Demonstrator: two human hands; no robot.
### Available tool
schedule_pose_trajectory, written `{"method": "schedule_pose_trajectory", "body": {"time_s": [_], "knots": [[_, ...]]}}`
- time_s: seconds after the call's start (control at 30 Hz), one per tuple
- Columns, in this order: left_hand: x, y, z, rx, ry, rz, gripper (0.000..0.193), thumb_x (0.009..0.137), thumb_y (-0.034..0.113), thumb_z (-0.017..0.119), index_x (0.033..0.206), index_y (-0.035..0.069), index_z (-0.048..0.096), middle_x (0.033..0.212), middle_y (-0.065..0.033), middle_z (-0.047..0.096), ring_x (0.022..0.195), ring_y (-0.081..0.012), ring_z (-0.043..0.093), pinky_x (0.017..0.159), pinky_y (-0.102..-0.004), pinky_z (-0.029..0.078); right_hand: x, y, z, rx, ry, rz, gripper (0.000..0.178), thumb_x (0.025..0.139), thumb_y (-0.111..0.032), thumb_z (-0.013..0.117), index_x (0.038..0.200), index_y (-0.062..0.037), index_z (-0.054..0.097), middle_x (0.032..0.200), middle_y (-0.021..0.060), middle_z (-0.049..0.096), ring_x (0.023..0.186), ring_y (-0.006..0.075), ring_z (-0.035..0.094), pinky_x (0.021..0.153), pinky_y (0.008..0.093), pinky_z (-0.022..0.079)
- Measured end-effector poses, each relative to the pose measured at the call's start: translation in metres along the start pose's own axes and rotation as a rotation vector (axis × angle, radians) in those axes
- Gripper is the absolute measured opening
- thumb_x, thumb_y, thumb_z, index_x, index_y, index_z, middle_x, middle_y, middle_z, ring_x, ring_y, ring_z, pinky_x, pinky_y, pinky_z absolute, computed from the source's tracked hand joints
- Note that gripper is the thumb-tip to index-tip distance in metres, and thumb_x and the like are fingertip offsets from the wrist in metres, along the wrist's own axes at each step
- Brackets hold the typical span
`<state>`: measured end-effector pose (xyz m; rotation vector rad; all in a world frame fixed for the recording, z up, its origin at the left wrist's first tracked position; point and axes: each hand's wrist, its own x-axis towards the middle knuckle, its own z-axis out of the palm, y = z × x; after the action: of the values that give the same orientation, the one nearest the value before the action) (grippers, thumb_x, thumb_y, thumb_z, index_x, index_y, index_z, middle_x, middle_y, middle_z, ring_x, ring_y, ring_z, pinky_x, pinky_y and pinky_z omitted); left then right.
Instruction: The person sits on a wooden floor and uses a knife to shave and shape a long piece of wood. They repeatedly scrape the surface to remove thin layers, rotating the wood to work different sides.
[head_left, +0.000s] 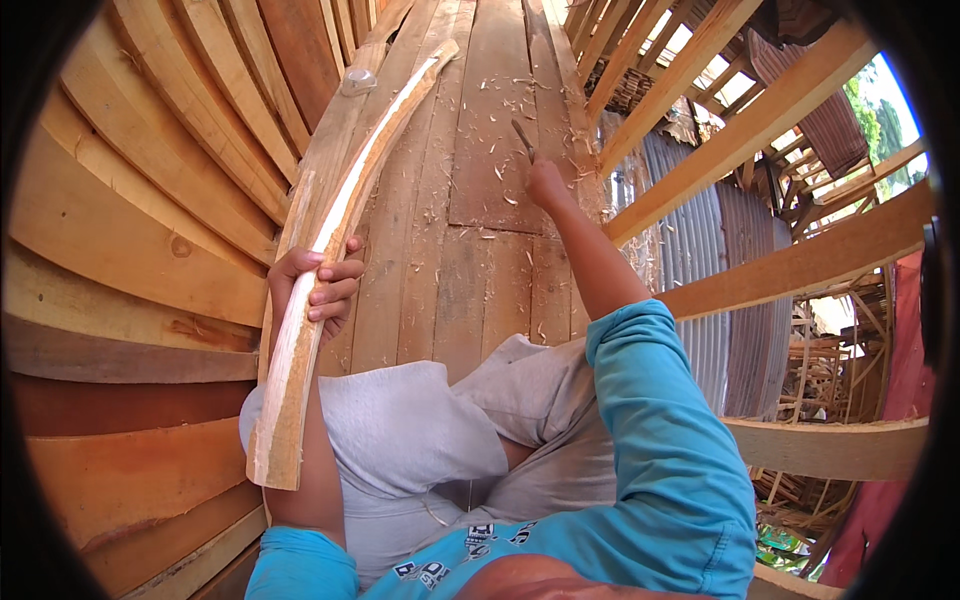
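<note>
My left hand [335, 290] is wrapped round a long, slightly curved piece of wood [372, 165], gripping it below its middle. One face of the wood is pale and freshly cut; rougher tan surface runs along its side. Its near end lies over my left forearm, and its narrower far end points away over the floor. Out to the right, my right hand [546, 183] is closed round the handle of a knife [523, 138], apart from the wood. The narrow dark blade points away to the far left; my fist hides the handle.
Curled wood shavings [510, 85] litter the plank floor [400, 320] around my grey-clad legs [410, 410]. Stacked boards [150, 230] rise along the left. A small clear container [357, 81] stands at the far left. Wooden rails [800, 258] and corrugated metal sheets [690, 220] line the right side.
</note>
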<state>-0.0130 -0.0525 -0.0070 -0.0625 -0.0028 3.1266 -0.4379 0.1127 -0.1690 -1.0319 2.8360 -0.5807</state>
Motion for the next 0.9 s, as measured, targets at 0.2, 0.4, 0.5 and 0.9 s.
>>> {"method": "schedule_pose_trajectory", "body": {"time_s": [0.2,0.4,0.5,0.9], "knots": [[0.006,0.003,-0.009,0.135,0.153,0.012,0.044,0.08,0.009,0.052,0.116,-0.002,0.032,0.07,-0.0081,0.045,0.047,-0.0186,0.053,0.036,-0.0293,0.05,0.035,-0.033,0.014,-0.126,-0.15,-0.069,0.056,0.091,-0.011,0.049,0.145,-0.0103,0.034,0.11,0.0245,0.064,0.098,0.0409,0.063,0.082,0.0502,0.051],[0.007,0.002,-0.007,0.152,0.201,-0.005,0.044,0.078,0.012,0.053,0.117,0.0,0.035,0.069,-0.007,0.044,0.046,-0.0165,0.049,0.033,-0.0291,0.046,0.036,0.021,-0.017,-0.398,-0.157,-0.023,0.051,0.094,-0.013,0.042,0.145,-0.0102,0.036,0.107,0.022,0.066,0.096,0.0395,0.065,0.082,0.0494,0.052],[0.009,0.002,-0.009,0.169,0.199,-0.013,0.044,0.078,0.013,0.053,0.116,0.0,0.035,0.069,-0.0069,0.044,0.045,-0.0156,0.048,0.033,-0.0285,0.045,0.031,0.063,-0.027,-0.321,-0.028,0.286,0.052,0.092,-0.008,0.042,0.143,0.0009,0.036,0.103,0.0242,0.066,0.094,0.0406,0.066,0.081,0.049,0.052],[0.008,0.0,-0.012,0.204,0.181,-0.015,0.038,0.082,0.013,0.053,0.115,-0.001,0.039,0.071,-0.0061,0.044,0.049,-0.0147,0.048,0.037,-0.0275,0.046,-0.029,0.052,-0.011,-0.321,-0.006,0.151,0.043,0.091,-0.008,0.047,0.132,0.0031,0.05,0.109,0.0285,0.062,0.101,0.0407,0.064,0.08,0.0474,0.054]]}}
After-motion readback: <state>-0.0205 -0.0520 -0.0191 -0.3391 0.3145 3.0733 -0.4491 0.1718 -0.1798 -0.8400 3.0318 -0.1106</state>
